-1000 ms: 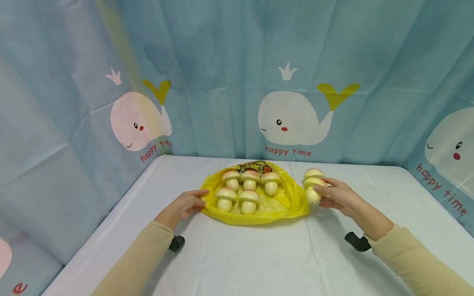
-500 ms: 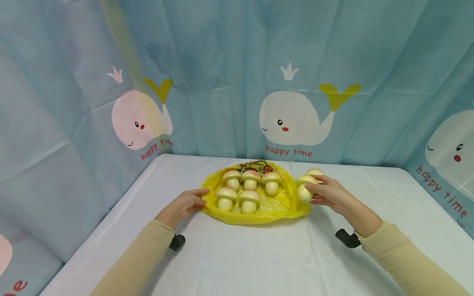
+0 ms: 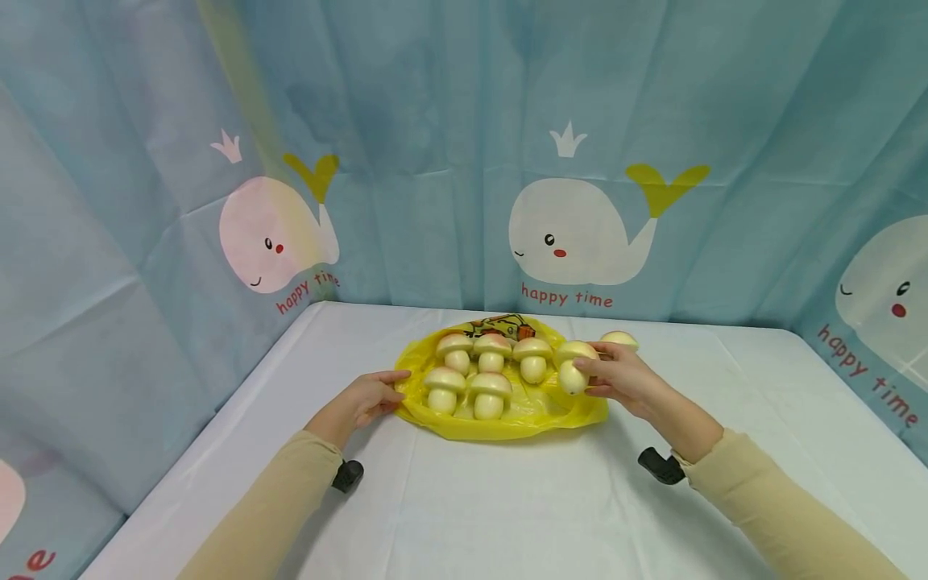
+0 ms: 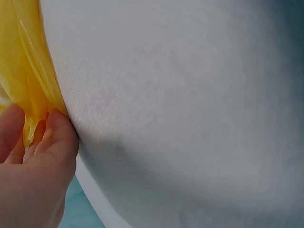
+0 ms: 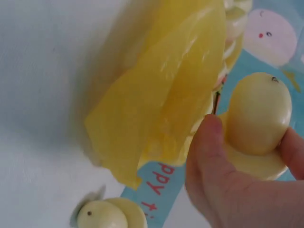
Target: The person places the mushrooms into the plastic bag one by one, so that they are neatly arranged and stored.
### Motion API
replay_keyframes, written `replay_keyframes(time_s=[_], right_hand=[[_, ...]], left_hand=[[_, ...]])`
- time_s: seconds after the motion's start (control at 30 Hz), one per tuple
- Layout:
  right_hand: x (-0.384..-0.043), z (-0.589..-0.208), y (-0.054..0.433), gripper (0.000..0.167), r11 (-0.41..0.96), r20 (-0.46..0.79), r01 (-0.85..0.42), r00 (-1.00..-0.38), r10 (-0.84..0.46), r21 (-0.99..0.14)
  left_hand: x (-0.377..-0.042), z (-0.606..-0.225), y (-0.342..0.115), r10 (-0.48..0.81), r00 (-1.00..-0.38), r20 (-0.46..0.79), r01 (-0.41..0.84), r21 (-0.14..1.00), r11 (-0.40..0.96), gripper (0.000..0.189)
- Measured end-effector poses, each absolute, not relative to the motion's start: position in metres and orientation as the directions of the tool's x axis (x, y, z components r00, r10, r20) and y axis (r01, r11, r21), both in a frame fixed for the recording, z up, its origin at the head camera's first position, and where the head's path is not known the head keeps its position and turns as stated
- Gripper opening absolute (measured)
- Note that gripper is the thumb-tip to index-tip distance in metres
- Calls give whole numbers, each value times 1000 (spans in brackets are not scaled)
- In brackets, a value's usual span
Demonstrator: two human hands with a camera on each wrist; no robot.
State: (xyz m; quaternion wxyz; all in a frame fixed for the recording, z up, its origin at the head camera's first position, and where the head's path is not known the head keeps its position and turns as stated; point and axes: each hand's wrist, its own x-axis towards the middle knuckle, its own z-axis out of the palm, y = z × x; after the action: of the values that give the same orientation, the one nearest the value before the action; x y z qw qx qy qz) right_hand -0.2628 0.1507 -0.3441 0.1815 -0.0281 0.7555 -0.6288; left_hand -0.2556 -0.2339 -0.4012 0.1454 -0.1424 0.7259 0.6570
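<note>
Long beige sleeves (image 3: 761, 499) on both arms – black wrist-mounted cameras (image 3: 660, 466) underneath

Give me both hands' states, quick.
Left hand: pinches the yellow bag edge.
Right hand: holds a toy mushroom.

The only readable words are "happy time", printed in red on the blue whale-pattern curtain (image 3: 449, 121) behind the table. They stand under the middle white whale (image 3: 569, 234), and again, slanted, under the pinkish whale (image 3: 271, 238) to its left. To the right of the middle whale, the same words run along the curtain's lower edge under a third, partly cut-off whale (image 3: 888, 294). In the right wrist view part of the red lettering, "ppy t", shows on the curtain strip (image 5: 159, 187). The print on the yellow plastic bag (image 3: 500, 326) is too small to read.
</note>
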Motion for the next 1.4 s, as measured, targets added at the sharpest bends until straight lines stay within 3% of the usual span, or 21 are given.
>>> replay_keyframes(time_s=[0.27,0.67,1.4], right_hand=[[-263,-352,134,67,200,-216,161,-933,-288,-966],[-265,-371,113,61,434,-277,165,-938,-209,-886],[-258,-384,92,59,590,-214,53,-954,-208,-806]], left_hand=[[-256,-402,-233,-19,-917,-399,-399,911,106,52],[-257,-402,-233,-23,-914,-406,-406,908,102,52],[-255,-402,-233,-13,-917,-398,-397,910,117,52]])
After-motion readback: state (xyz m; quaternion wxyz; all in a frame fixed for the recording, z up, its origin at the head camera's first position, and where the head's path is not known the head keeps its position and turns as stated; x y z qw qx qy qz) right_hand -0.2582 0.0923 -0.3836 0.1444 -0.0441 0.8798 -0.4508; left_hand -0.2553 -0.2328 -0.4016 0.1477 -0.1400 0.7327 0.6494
